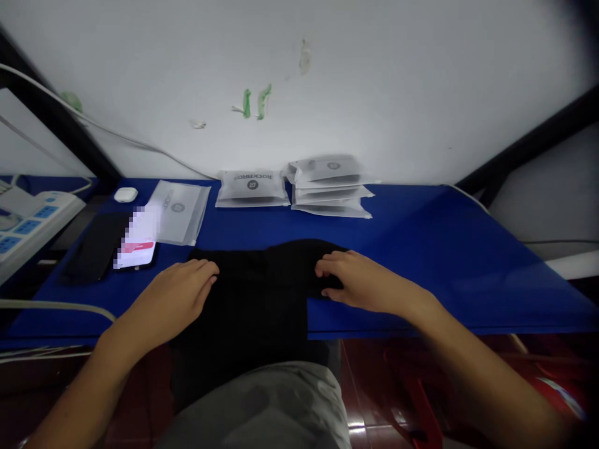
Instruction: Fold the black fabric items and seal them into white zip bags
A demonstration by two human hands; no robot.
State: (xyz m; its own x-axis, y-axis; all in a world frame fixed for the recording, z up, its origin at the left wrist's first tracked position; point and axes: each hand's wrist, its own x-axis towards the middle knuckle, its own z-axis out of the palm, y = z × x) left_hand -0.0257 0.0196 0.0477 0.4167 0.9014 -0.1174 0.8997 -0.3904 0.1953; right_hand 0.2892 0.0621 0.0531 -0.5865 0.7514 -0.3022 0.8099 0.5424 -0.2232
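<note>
Resting on black cloth (pixel 262 299), hands (left (pixel 180 290) pinching it, right's (pixel 362 280) hold unclear) face a pouch (pixel 253 193) printed ROCKBROS.

In front of you is a smooth blue tabletop (pixel 444 262). Near its middle lies a soft black fabric piece (pixel 262 287), draping over the edge nearest you. On your left are a black rectangular phone (pixel 96 249), a lit-screen phone (pixel 140 246), a small white rounded case (pixel 126 194) and a flat frosted plastic pouch (pixel 189 215); far centre, a plump frosted plastic pouch (pixel 253 192) sits left of piled frosted pouches (pixel 330 186).
</note>
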